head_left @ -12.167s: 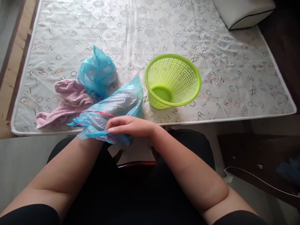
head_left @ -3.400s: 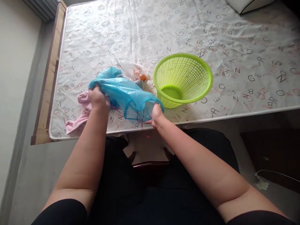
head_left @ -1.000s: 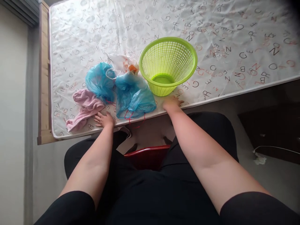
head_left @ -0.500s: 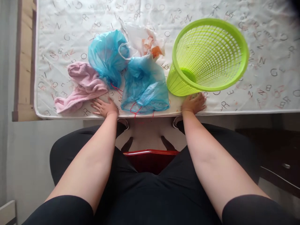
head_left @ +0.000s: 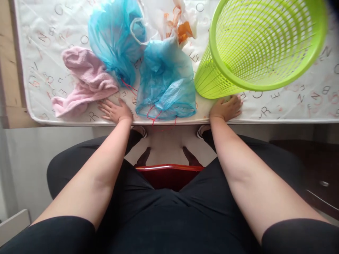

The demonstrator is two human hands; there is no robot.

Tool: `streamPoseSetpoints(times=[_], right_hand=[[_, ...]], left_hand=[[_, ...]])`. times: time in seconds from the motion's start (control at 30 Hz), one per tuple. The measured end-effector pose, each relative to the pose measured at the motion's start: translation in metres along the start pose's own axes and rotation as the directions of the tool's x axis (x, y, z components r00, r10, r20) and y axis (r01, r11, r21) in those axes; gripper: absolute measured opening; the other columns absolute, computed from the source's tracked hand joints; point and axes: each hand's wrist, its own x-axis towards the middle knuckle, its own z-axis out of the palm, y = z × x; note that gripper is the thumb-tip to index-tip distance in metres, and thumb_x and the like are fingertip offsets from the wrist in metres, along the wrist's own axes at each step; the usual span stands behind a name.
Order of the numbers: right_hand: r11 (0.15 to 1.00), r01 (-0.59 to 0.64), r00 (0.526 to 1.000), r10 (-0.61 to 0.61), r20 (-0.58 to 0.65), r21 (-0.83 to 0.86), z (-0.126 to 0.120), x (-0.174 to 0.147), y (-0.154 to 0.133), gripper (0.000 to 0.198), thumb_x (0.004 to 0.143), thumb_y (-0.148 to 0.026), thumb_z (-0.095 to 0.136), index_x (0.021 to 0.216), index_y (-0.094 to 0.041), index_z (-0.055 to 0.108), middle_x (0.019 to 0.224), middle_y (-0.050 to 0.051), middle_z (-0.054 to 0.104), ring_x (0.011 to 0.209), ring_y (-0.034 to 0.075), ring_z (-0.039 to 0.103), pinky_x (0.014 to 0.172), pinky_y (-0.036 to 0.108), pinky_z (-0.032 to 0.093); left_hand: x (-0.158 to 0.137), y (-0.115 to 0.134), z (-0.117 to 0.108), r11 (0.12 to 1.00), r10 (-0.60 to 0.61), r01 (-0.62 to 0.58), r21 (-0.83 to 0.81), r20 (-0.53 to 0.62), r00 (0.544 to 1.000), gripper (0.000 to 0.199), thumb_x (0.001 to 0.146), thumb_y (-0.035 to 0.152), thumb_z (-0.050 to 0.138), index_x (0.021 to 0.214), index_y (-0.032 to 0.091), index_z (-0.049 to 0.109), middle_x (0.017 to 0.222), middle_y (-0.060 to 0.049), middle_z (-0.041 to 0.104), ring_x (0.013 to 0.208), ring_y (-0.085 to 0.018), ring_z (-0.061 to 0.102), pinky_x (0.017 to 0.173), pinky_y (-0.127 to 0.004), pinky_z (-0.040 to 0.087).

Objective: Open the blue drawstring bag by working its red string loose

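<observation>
Basket point(head_left: 254, 46) of green mesh stands right of the crumpled blue bag point(head_left: 166, 81), which lies at the front edge of the letter-printed surface point(head_left: 291, 106). Left of that bag, the left hand point(head_left: 116, 111) rests palm down, fingers spread, near the pink cloth point(head_left: 87, 77). Right of it, well apart from its partner, the right hand point(head_left: 227, 108) lies fanned out by the basket's foot. Behind it sit the orange-marked white bag point(head_left: 159, 21) and, further left, the rounded blue bag point(head_left: 113, 35).
</observation>
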Motion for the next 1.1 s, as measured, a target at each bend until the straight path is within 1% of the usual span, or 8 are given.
streamPoseSetpoints(times=[0.2,0.4,0.53,0.63,0.7,0.8,1.0,1.1], right_hand=[[1.000,-0.004,1.000,0.004,0.000,-0.010,0.005,0.002,0.002,0.051,0.101,-0.020,0.040,0.150,-0.018,0.055,0.168,0.023,0.046,0.163,0.035,0.034,0.128,0.072,0.025],[0.999,0.011,1.000,-0.011,0.005,-0.050,0.004,0.002,0.002,0.050,0.103,-0.021,0.039,0.151,-0.019,0.054,0.168,0.024,0.044,0.164,0.037,0.034,0.127,0.074,0.025],[0.999,0.005,1.000,-0.005,0.013,-0.041,0.004,0.002,0.002,0.051,0.103,-0.020,0.039,0.152,-0.018,0.053,0.169,0.026,0.043,0.164,0.037,0.034,0.127,0.075,0.024],[0.999,0.007,1.000,-0.007,0.009,-0.046,0.004,0.002,0.001,0.051,0.106,-0.022,0.034,0.152,-0.015,0.054,0.168,0.030,0.042,0.163,0.038,0.034,0.126,0.075,0.025],[0.999,0.014,1.000,-0.013,0.003,-0.042,0.004,0.002,0.001,0.051,0.108,-0.025,0.031,0.152,-0.014,0.054,0.167,0.032,0.042,0.163,0.038,0.034,0.124,0.075,0.026],[0.999,0.018,1.000,-0.018,0.009,-0.032,0.003,0.002,0.001,0.050,0.109,-0.026,0.033,0.153,-0.017,0.053,0.168,0.030,0.042,0.163,0.039,0.034,0.123,0.078,0.026],[0.998,0.018,1.000,-0.017,0.006,-0.058,0.009,0.005,0.004,0.051,0.109,-0.029,0.035,0.155,-0.018,0.053,0.168,0.028,0.042,0.163,0.039,0.034,0.124,0.078,0.023],[0.998,0.026,1.000,-0.026,0.008,-0.056,0.011,0.006,0.004,0.050,0.111,-0.032,0.034,0.155,-0.019,0.053,0.168,0.028,0.041,0.163,0.040,0.033,0.123,0.080,0.023]], left_hand=[[0.001,0.002,-0.002,0.998,-0.064,0.065,0.022,-0.042,0.997,0.083,0.108,0.064,0.023,0.179,0.021,0.023,0.186,-0.016,0.014,0.172,-0.039,0.015,0.134,-0.069,0.015],[-0.002,0.006,-0.006,0.998,-0.064,0.064,0.015,-0.041,0.997,0.083,0.108,0.060,0.023,0.179,0.017,0.019,0.185,-0.018,0.015,0.171,-0.039,0.015,0.134,-0.070,0.014],[-0.002,0.006,-0.008,0.998,-0.047,0.045,0.048,0.038,0.998,0.082,0.109,0.060,0.023,0.181,0.025,0.007,0.187,-0.015,0.008,0.172,-0.042,0.001,0.130,-0.078,0.010],[-0.001,0.006,-0.008,0.999,-0.043,0.042,0.013,0.065,0.997,0.076,0.112,0.060,0.017,0.179,0.024,0.020,0.187,-0.012,0.011,0.170,-0.043,-0.013,0.128,-0.078,0.003],[-0.001,0.006,-0.008,0.999,-0.047,0.048,-0.016,0.046,0.998,0.078,0.113,0.059,0.012,0.178,0.018,0.024,0.186,-0.014,0.009,0.169,-0.046,-0.013,0.126,-0.078,0.001],[-0.002,0.006,-0.009,0.998,-0.061,0.061,0.004,0.029,0.998,0.079,0.112,0.059,0.014,0.179,0.017,0.018,0.186,-0.018,0.003,0.171,-0.045,-0.003,0.129,-0.076,0.004],[0.004,0.000,-0.011,0.993,0.078,-0.097,0.062,0.266,0.961,0.079,0.109,0.057,0.037,0.179,0.024,0.023,0.185,-0.016,0.019,0.172,-0.044,-0.003,0.128,-0.083,0.015],[0.004,0.001,-0.007,0.998,0.006,-0.014,0.065,0.108,0.994,0.083,0.110,0.057,0.029,0.180,0.016,0.012,0.185,-0.022,0.012,0.172,-0.045,0.004,0.129,-0.081,0.012]])
